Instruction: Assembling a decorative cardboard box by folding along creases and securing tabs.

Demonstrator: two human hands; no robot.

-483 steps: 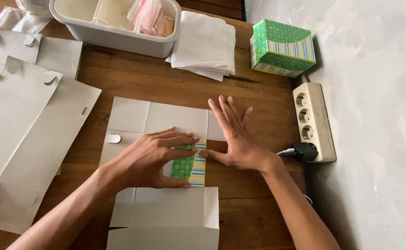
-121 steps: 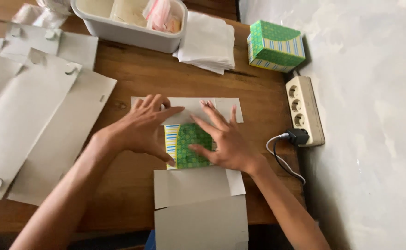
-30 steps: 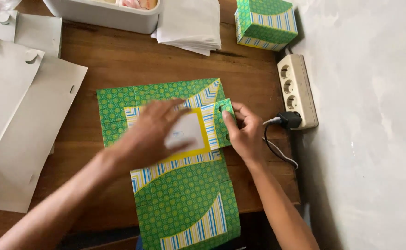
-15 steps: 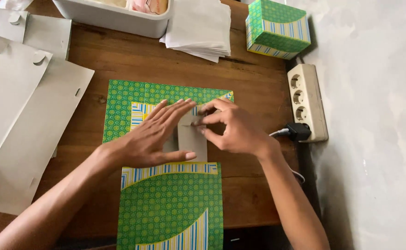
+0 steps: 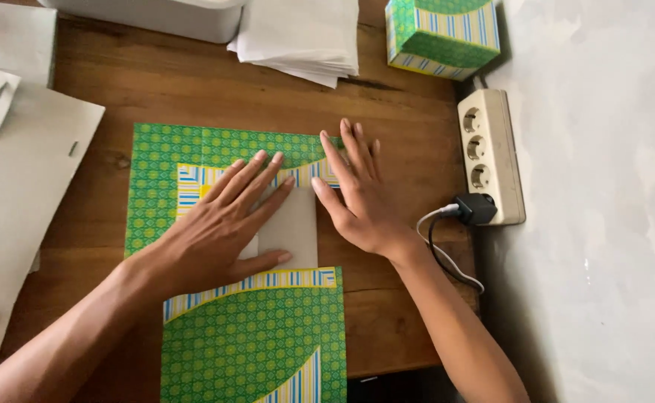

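Observation:
A flat green patterned box blank (image 5: 167, 160) with blue and yellow stripes lies printed side up on the wooden table (image 5: 170, 86). One side flap (image 5: 291, 224) is folded inward, its grey back showing. My left hand (image 5: 223, 220) lies flat on the blank with fingers spread, its fingertips on the folded flap. My right hand (image 5: 357, 194) presses flat beside it, palm down along the flap's right edge, fingers pointing away from me. Neither hand grips anything.
A finished green box (image 5: 441, 33) stands at the back right. A white stack of paper (image 5: 301, 33) and a white tub (image 5: 156, 15) sit at the back. Grey unfolded blanks (image 5: 21, 164) lie at left. A power strip (image 5: 488, 153) with a black plug (image 5: 476, 209) runs along the wall.
The blank was turned from grey side up to printed side up. My right hand folded the side flap inward, and both hands now press flat on it.

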